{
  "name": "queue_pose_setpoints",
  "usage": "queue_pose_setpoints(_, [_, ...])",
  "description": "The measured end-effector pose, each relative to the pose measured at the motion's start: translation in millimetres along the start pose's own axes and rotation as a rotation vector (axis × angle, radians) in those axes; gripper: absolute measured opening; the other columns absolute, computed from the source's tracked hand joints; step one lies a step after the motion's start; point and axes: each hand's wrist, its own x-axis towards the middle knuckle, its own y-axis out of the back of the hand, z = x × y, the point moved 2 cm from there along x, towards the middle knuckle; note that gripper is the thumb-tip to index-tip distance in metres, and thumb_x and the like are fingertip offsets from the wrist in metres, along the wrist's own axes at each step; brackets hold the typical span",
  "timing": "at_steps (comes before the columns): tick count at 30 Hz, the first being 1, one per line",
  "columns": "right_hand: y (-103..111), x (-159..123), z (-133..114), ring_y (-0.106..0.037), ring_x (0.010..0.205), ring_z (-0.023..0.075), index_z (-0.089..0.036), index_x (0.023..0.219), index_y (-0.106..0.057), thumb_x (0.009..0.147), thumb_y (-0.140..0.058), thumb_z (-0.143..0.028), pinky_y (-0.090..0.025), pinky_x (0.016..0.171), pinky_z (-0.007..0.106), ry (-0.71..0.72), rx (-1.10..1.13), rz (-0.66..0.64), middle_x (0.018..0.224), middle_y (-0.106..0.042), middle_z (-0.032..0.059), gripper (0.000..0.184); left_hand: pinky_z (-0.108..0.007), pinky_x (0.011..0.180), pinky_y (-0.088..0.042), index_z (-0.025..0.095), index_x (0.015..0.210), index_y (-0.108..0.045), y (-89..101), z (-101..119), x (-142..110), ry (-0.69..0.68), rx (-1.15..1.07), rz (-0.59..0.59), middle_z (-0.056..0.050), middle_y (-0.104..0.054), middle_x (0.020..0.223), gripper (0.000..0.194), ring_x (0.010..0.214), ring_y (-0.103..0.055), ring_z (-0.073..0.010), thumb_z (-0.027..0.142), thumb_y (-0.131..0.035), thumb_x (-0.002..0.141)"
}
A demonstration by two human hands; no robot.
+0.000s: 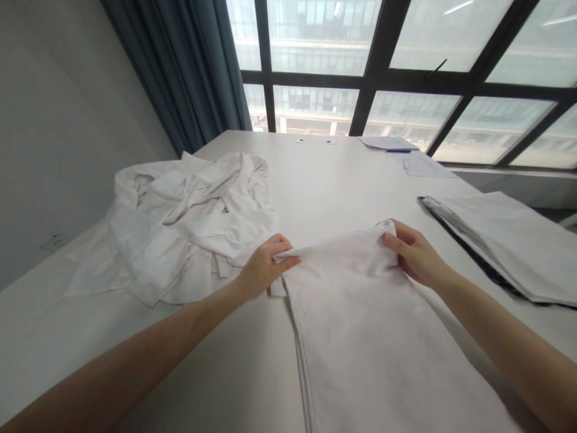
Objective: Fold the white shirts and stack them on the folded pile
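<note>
A white folded garment (pixel 356 337) stretches from the middle of the table toward me, its near end running out of view. My left hand (pixel 265 264) pinches its far left corner between thumb and fingers. At the far right corner, my right hand (pixel 410 246) grips the edge, thumb on top and fingers behind. The far edge is drawn fairly straight between both hands, with small creases near the right one. Layered edges show along the garment's left side. Its exact kind cannot be made out.
A crumpled heap of white cloth (pixel 189 222) lies on the white table (pixel 324 180) at left. On the right is a stack of folded white cloth (pixel 518 240) over something black. Papers (pixel 387 143) and a blue pen (pixel 399 150) lie at the far edge, by the windows.
</note>
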Motion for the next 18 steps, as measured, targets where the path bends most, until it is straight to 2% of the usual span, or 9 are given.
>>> queue_pose_setpoints(4, [-3,-1,3,-0.063,0.082,0.0217,-0.024,0.1,-0.061,0.078,-0.074,-0.048,-0.052,0.069,0.031,-0.07,-0.081,-0.122,0.094,-0.068,0.0041,0.035,-0.026,0.073,-0.044,0.018,0.08,-0.064,-1.4,0,0,0.002,0.007,0.026,-0.002,-0.062,0.086,0.019,0.083,-0.058,-0.0183,0.037,-0.063,0.084])
queue_pose_setpoints(8, [-5,-2,11,-0.066,0.086,0.0251,-0.025,0.111,-0.059,0.077,-0.076,-0.042,-0.056,0.067,0.034,-0.138,-0.183,-0.174,0.097,-0.07,0.0051,0.042,-0.026,0.072,-0.043,0.018,0.08,-0.065,-0.5,2,-2,0.098,0.03,0.077,0.0,-0.064,0.078,0.023,0.078,-0.058,-0.0185,0.041,-0.063,0.082])
queue_pose_setpoints(10, [-7,-1,11,-0.066,0.089,0.0263,-0.025,0.111,-0.06,0.078,-0.074,-0.044,-0.056,0.071,0.036,-0.089,-0.221,-0.149,0.098,-0.07,0.005,0.04,-0.025,0.07,-0.042,0.018,0.08,-0.066,0.5,2,-2,0.146,0.016,0.091,0.001,-0.064,0.077,0.027,0.077,-0.058,-0.0183,0.044,-0.063,0.08])
queue_pose_setpoints(14, [-10,1,8,-0.065,0.086,0.0265,-0.022,0.101,-0.061,0.08,-0.068,-0.052,-0.056,0.072,0.038,0.038,-0.369,-0.004,0.092,-0.069,0.0048,0.037,-0.023,0.06,-0.039,0.016,0.083,-0.066,2.2,-3,-1,0.251,-0.028,0.104,0.003,-0.06,0.072,0.034,0.065,-0.053,-0.015,0.05,-0.063,0.078])
queue_pose_setpoints(16, [-11,0,9,-0.065,0.082,0.026,-0.022,0.098,-0.061,0.083,-0.064,-0.056,-0.056,0.069,0.038,0.007,-0.343,0.035,0.088,-0.069,0.0045,0.037,-0.022,0.056,-0.037,0.016,0.084,-0.066,3.0,-7,-1,0.27,-0.036,0.134,0.004,-0.058,0.07,0.036,0.06,-0.05,-0.0131,0.051,-0.063,0.078])
queue_pose_setpoints(18, [-11,-1,12,-0.067,0.083,0.0261,-0.023,0.1,-0.06,0.085,-0.06,-0.057,-0.057,0.068,0.038,-0.083,-0.23,0.027,0.092,-0.07,0.0052,0.037,-0.022,0.055,-0.035,0.016,0.084,-0.066,3.5,-9,-1,0.262,-0.042,0.159,0.004,-0.058,0.071,0.036,0.058,-0.048,-0.0121,0.051,-0.064,0.078])
